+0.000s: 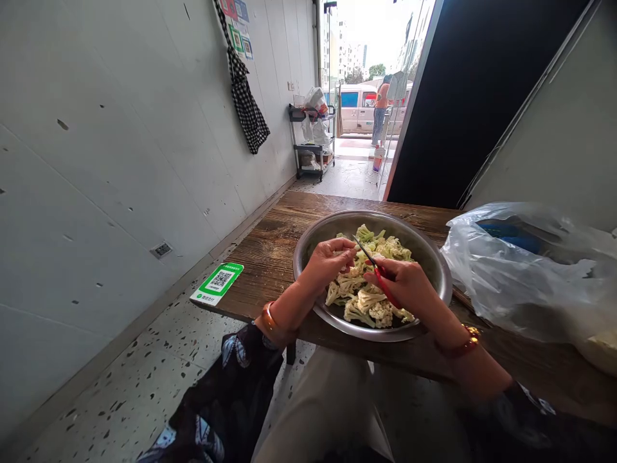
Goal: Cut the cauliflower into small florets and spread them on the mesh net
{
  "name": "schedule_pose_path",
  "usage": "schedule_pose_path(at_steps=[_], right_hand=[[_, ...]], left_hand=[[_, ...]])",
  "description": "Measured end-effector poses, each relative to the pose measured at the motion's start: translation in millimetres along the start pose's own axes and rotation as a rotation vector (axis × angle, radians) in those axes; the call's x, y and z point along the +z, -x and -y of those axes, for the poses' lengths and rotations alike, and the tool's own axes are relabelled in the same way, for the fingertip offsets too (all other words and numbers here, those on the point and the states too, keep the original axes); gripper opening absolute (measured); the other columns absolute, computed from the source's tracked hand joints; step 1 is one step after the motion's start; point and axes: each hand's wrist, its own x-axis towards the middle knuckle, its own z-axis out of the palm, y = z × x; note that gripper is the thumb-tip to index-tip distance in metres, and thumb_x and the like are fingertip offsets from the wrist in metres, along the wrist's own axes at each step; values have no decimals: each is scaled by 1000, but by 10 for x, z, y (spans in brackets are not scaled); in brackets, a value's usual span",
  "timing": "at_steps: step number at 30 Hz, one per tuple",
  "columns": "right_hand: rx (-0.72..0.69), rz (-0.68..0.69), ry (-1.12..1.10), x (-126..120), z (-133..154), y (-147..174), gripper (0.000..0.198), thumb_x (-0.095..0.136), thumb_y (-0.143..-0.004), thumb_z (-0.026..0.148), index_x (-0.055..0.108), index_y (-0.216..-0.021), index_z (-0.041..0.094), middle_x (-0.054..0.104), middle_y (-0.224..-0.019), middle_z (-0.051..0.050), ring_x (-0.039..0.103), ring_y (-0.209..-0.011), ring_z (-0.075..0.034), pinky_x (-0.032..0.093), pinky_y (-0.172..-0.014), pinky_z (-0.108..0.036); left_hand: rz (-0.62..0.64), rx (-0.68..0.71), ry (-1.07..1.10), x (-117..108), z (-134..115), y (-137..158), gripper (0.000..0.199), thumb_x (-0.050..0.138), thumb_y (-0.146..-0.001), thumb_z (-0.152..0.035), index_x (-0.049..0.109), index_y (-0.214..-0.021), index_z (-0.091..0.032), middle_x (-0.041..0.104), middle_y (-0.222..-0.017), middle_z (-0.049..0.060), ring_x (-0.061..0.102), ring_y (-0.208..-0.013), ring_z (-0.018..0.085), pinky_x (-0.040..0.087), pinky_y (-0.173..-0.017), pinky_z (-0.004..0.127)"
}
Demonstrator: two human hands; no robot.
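Observation:
A wide metal bowl (pixel 308 233) stands on the wooden table, holding several cut cauliflower florets (pixel 371 299). Over the bowl, my left hand (pixel 330 260) is closed in a pinch on a small piece of cauliflower, mostly hidden by the fingers. My right hand (pixel 407 283) grips a pair of scissors (pixel 384 286) by the red handles. The dark blades point up and left, close to the left fingertips. How far the blades are apart is hard to make out.
A translucent plastic bag (pixel 520 270) lies right of the bowl on the wooden table (pixel 260 257). A green-and-white QR code card (pixel 220 283) rests at the table's left corner. Beyond stand a wheeled cart (pixel 313 146) and an open doorway, with a person (pixel 380 106) outside.

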Motion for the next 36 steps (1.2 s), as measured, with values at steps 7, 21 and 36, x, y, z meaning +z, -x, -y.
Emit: schedule_pose_path(at_steps=[7,21,36], right_hand=[[158,-163,-218,-14,-41,26,56,60,-86,61,73,-117,17,68,-64,-2,61,-58,-17,43,-55,-27],[154,-186,-307,-15,-63,82,55,63,-84,61,74,-116,17,69,-65,-2,62,-61,-18,48,-58,-28],[133,-142,-339,15,-49,124,55,62,-86,61,72,-118,18,67,-64,-1,62,-58,-17,47,-54,-27]], left_hand=[[-42,54,-292,-31,80,-106,6,58,-79,-18,53,-76,-17,58,-68,-3,55,-63,11,43,-65,23],[-10,29,-1299,-87,123,-191,26,50,-89,-16,71,-105,-17,67,-108,12,64,-98,23,48,-87,31],[6,23,-782,-192,253,-310,8,65,-75,-19,67,-82,-16,64,-74,1,58,-70,14,45,-66,23]])
